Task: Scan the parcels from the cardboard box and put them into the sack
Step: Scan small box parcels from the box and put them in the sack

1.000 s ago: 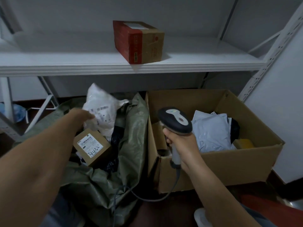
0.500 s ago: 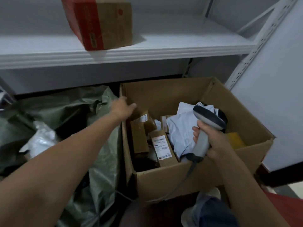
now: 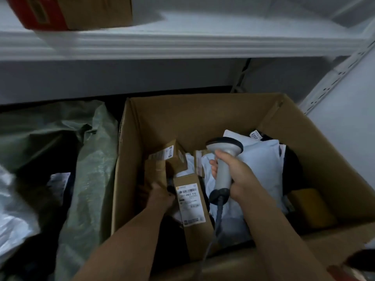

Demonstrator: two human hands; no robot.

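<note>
Head view, looking down into the open cardboard box [image 3: 203, 118], centre of view.

- At 9 o'clock of the box, touching its left wall: green woven sack [image 3: 91, 159], mouth open, with a white plastic bag [image 3: 12, 209] inside at its 8 o'clock.
- Inside the box, toward 9 o'clock: labelled brown parcel [image 3: 190, 205], long and tilted, label facing up. Just beside it at 10 o'clock, a plain brown parcel [image 3: 156, 173], upright. Beyond that at 12 o'clock, a small labelled carton [image 3: 172, 153].
- Inside the box, toward 3 o'clock: white mailers [image 3: 261, 159], piled. At 4 o'clock of them, a yellow parcel [image 3: 310, 207] against the near wall.
- Right hand [image 3: 233, 173]: fingers wrapped round the grey handle of the scanner [image 3: 224, 157], head up and pointing toward 12 o'clock, above the mailers. Dark cord [image 3: 218, 220] trailing toward 6 o'clock.
- Left hand [image 3: 160, 194]: low in the box, against the foot of the plain brown parcel. Fingers lost in shadow; gripping or merely touching, cannot tell.
- At 12 o'clock of view: white shelf [image 3: 182, 43], bearing a red-and-brown carton [image 3: 81, 11] at 11 o'clock.
</note>
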